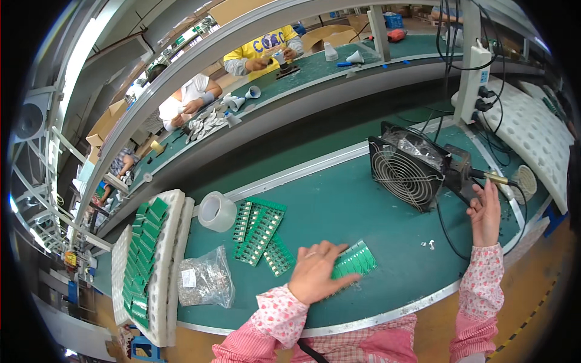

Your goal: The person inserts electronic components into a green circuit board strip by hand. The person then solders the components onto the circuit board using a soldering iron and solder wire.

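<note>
A green circuit board panel (pixel 356 261) lies on the green bench top, its left part hidden under my left hand (pixel 316 272). The thumb and fingers of that hand straddle the panel and hold it at its edges. At the right, my right hand (pixel 484 215) is raised beside a soldering iron (pixel 496 178) resting in its stand (pixel 460 163). Its fingers are partly extended, with the fingertips close to the iron's brass-coloured part; whether they touch it is unclear. Several more circuit board panels with small parts (pixel 260 233) lie overlapped left of my left hand.
A black fan (pixel 404 172) stands before the iron. A clear bag of small parts (pixel 207 278), a translucent tape roll (pixel 217 212) and white foam trays (pixel 166 272) bearing boards are at left. Small white bits (pixel 431 244) and a cable (pixel 445 233) lie at right. Co-workers sit across.
</note>
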Demonstrator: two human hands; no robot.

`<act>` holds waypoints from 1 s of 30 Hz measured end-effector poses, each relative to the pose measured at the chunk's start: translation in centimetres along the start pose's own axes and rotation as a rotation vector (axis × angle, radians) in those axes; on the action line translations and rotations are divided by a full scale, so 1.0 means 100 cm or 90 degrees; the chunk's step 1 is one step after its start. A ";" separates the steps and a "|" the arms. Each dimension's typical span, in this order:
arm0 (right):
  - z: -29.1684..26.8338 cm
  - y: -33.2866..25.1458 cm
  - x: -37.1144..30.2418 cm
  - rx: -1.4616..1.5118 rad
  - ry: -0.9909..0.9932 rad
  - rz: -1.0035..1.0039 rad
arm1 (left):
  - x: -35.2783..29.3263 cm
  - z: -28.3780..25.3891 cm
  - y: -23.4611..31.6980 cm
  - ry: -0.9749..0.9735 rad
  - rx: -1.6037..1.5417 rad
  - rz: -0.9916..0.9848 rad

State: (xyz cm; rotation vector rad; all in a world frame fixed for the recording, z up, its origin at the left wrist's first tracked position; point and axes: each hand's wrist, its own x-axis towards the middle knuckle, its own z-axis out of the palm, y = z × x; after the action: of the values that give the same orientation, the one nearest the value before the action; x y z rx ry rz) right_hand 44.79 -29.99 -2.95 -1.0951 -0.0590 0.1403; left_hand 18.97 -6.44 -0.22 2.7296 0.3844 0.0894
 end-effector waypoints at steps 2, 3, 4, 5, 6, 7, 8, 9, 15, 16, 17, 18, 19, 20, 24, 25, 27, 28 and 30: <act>0.003 0.002 0.009 0.012 -0.027 0.023 | 0.005 -0.001 0.009 -0.042 0.073 0.045; 0.000 0.004 0.016 0.027 -0.036 0.045 | 0.008 0.001 0.010 -0.054 0.072 0.034; -0.004 0.005 0.022 0.022 -0.040 0.053 | 0.012 0.001 0.012 -0.079 0.068 0.097; -0.009 0.006 0.026 0.027 -0.023 0.047 | 0.017 0.001 0.012 -0.105 0.061 0.159; -0.015 0.008 0.033 0.004 -0.013 0.028 | 0.020 0.001 0.012 -0.139 0.035 0.199; -0.019 0.004 0.033 -0.032 0.001 0.013 | 0.022 -0.002 0.015 -0.156 0.010 0.186; -0.014 0.007 0.032 -0.031 0.024 -0.010 | 0.023 -0.011 0.015 -0.198 0.070 0.241; -0.009 0.006 0.031 -0.024 0.038 -0.010 | 0.018 -0.016 0.018 -0.235 0.123 0.305; -0.007 0.017 0.037 -0.073 0.031 -0.054 | -0.006 -0.025 0.017 -0.173 0.106 0.253; -0.008 0.017 0.035 -0.070 0.047 -0.074 | -0.014 -0.021 0.017 -0.079 0.056 0.185; -0.007 0.016 0.032 -0.067 0.061 -0.095 | -0.021 -0.012 0.017 -0.076 0.044 0.187; -0.004 0.014 0.029 -0.077 0.056 -0.095 | -0.032 -0.002 0.017 0.003 0.003 0.089; 0.000 0.012 0.027 -0.127 0.061 -0.108 | -0.040 0.008 0.017 0.082 -0.038 -0.011; 0.002 0.010 0.023 -0.178 0.066 -0.123 | -0.045 0.015 0.019 0.111 -0.019 -0.032; -0.009 0.004 0.009 -0.394 0.076 -0.219 | -0.044 0.035 0.033 0.212 -0.031 -0.077; -0.011 -0.001 0.003 -0.400 0.068 -0.225 | -0.043 0.035 0.032 0.219 -0.038 -0.082; -0.025 -0.012 -0.011 -0.452 0.079 -0.311 | -0.040 0.038 0.029 0.177 -0.043 -0.036; -0.026 -0.018 -0.028 -0.440 0.087 -0.332 | -0.042 0.035 0.025 0.144 -0.051 -0.027; -0.015 -0.026 -0.069 -0.404 0.084 -0.393 | -0.047 0.025 0.019 0.149 -0.079 -0.019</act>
State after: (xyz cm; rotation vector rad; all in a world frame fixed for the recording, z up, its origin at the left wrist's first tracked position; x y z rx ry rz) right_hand 38.37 -33.48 -1.14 -1.6622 -0.3357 -0.5394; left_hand 15.22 -10.32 -1.83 2.5962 0.4681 0.4128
